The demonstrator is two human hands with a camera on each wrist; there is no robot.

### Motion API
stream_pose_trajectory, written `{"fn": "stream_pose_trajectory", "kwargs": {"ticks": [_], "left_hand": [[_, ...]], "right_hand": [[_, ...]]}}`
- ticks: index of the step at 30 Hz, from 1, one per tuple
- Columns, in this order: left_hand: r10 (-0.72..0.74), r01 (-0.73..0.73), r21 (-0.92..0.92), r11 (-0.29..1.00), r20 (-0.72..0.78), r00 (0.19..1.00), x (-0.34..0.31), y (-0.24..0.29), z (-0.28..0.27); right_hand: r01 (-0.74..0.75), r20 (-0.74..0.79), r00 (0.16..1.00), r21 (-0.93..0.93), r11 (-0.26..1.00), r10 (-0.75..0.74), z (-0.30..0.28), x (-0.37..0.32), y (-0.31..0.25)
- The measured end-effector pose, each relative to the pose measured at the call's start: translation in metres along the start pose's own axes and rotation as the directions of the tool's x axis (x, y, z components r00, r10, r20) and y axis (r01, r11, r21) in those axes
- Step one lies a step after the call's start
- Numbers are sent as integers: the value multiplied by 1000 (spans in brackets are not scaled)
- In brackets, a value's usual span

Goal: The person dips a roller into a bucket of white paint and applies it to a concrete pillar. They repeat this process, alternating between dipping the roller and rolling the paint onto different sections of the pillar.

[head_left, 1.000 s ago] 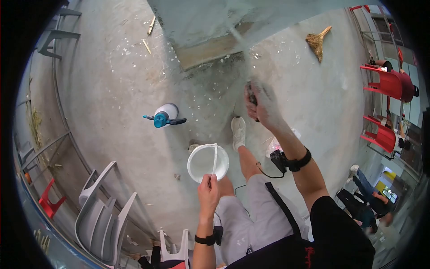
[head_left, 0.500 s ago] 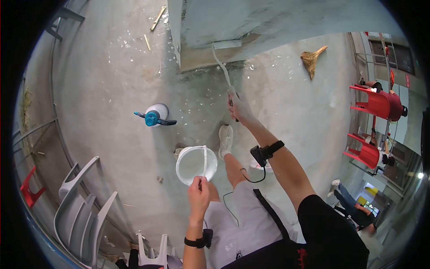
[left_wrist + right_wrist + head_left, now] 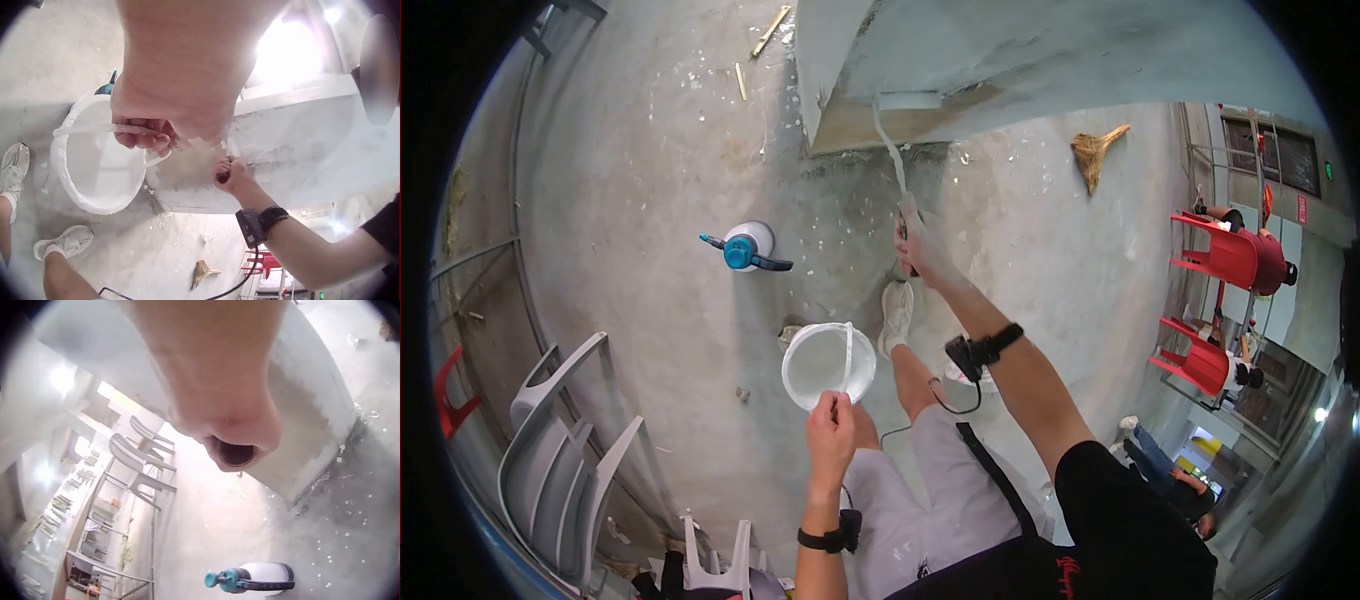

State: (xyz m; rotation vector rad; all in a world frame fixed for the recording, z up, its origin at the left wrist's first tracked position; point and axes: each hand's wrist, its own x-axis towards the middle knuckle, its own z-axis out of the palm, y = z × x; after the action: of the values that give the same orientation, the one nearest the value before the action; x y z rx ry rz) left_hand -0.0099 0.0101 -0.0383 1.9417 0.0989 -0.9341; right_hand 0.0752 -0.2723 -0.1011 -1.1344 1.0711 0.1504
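My left hand [image 3: 830, 435] grips the white handle [image 3: 847, 350] of a white bucket [image 3: 788, 374], which hangs in front of my legs. In the left wrist view, curled fingers hold that handle [image 3: 94, 129] beside the bucket's paint-smeared rim [image 3: 60, 150]. Ahead, my right hand [image 3: 927, 250] is wrapped around the handle of a paint roller, whose dark end [image 3: 236, 452] shows in the right wrist view. The paint-coated frame bends up to the white roller [image 3: 910, 100], which lies against the low part of a pale grey-green wall block [image 3: 1040, 60], over a brownish patch.
A spray bottle [image 3: 741, 250] with a teal top stands on the paint-spotted floor to the left. A straw brush [image 3: 1092, 155] and wood strips [image 3: 771, 30] lie farther off. Grey chairs [image 3: 550, 480] stand at left, with people near red chairs [image 3: 1230, 255] at right.
The right hand and the paint roller have swung left, and the roller, blurred before, now shows plainly low on the block. The left hand still holds the bucket. The head view has shifted.
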Motion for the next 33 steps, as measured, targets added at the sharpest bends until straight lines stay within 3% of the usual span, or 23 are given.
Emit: {"fn": "stream_pose_trajectory", "kwargs": {"ticks": [4,8,10,13,17,22,26,31,33], "left_hand": [[-14,14,12,1000,2,1000,1,1,-3],[-13,13,-30,999,-8,1000,5,-1,-5],[-6,6,-15,1000,-14,1000,6,1,-7],[-16,17,4,1000,-1,1000,7,1,-10],[-7,7,14,1000,2,1000,10,3,-9],[24,-24,5,1000,-3,1000,12,-1,-3],[-30,30,-5,1000,3,1000,14,5,0],[-37,37,-10,999,-16,999,13,6,7],[-29,28,-20,999,-18,999,14,6,10]], "right_hand": [[-16,-40,999,-51,999,14,-3,17,9],[-70,-68,995,62,996,74,-16,-37,-20],[122,-51,992,77,990,-118,-18,-72,-51],[207,86,973,99,973,-215,-26,-85,-68],[101,27,994,106,989,-104,-14,-51,-38],[-48,59,997,99,994,42,-7,17,18],[-155,41,987,34,987,154,-10,66,34],[-194,83,978,6,981,192,-33,42,21],[-112,66,992,10,994,111,-38,-2,-8]]}}
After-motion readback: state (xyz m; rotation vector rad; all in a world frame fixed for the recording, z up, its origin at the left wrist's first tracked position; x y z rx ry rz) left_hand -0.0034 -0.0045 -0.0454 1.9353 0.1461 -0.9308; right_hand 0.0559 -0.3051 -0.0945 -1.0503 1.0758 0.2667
